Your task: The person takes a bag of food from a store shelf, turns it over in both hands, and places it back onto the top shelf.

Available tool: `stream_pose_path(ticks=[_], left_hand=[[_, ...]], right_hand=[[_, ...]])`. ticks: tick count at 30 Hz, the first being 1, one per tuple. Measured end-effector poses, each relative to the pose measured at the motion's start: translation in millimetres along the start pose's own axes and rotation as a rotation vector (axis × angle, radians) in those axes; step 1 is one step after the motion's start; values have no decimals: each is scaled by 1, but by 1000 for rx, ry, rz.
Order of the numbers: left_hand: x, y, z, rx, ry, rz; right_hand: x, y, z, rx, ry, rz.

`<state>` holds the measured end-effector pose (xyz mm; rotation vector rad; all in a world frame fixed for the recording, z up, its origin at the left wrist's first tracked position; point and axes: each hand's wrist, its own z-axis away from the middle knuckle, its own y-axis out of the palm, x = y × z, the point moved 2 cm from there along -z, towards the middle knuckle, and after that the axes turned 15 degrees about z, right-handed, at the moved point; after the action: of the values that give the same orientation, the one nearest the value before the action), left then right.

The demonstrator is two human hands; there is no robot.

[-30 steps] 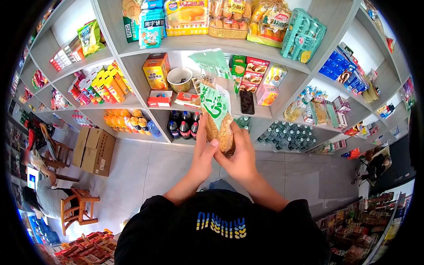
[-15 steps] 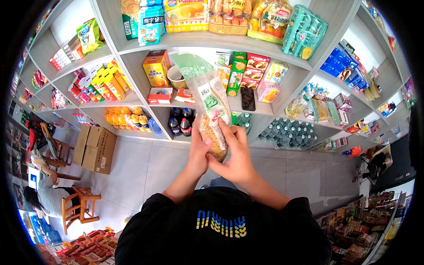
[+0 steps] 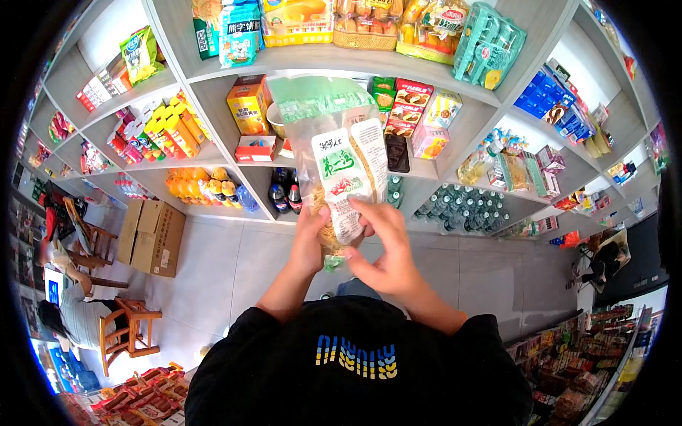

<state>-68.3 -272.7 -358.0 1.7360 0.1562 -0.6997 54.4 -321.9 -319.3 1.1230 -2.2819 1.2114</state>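
A clear plastic food bag (image 3: 341, 160) with a green top band and white printed labels faces me, tilted slightly, in front of the shelves. Brownish-yellow food, whose kind I cannot make out, sits in its lower part. My left hand (image 3: 307, 245) grips the bag's lower left edge, thumb on the front. On the lower right, my right hand (image 3: 387, 248) holds it with the index finger across the label and the thumb near the bottom end. Some fingers are hidden behind the bag.
Behind the bag, a shelf holds a yellow-orange box (image 3: 249, 106), a red open box (image 3: 256, 148), snack boxes (image 3: 410, 106) and a dark phone (image 3: 398, 154). Bottles (image 3: 462, 211) stand below. A cardboard carton (image 3: 151, 238) is on the floor left, near a seated person (image 3: 82, 312).
The bag has turned and spread, so its printed front shows more fully and its green bottom end is visible. My right hand's fingers have shifted along its edge.
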Motion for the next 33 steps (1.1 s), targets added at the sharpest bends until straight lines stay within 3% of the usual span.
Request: stream_pose_path(ticks=[3, 10, 12, 18, 20, 23, 27, 29, 33], left_hand=[[0, -9, -1, -39, -16, 72], [-9, -30, 2, -42, -13, 174], [-11, -31, 3, -10, -13, 217], [-13, -35, 4, 36, -54, 330], [-13, -39, 4, 39, -72, 302], [-13, -47, 4, 19, -84, 286], [-13, -45, 5, -34, -88, 238], [-13, -46, 5, -30, -88, 217], [-13, -50, 4, -67, -93, 157]], right_hand=[[-8, -7, 0, -62, 40, -165], [-53, -25, -2, -279, 166, -111], [-65, -28, -2, -329, 352, -173], [-78, -27, 0, -69, 610, -380], [-76, -22, 1, 21, 736, -754], [-68, -19, -2, 51, 648, -858], [-65, -20, 1, 135, 724, -837], [-58, -17, 0, 162, 557, -628], [-54, -14, 1, 122, 551, -611]])
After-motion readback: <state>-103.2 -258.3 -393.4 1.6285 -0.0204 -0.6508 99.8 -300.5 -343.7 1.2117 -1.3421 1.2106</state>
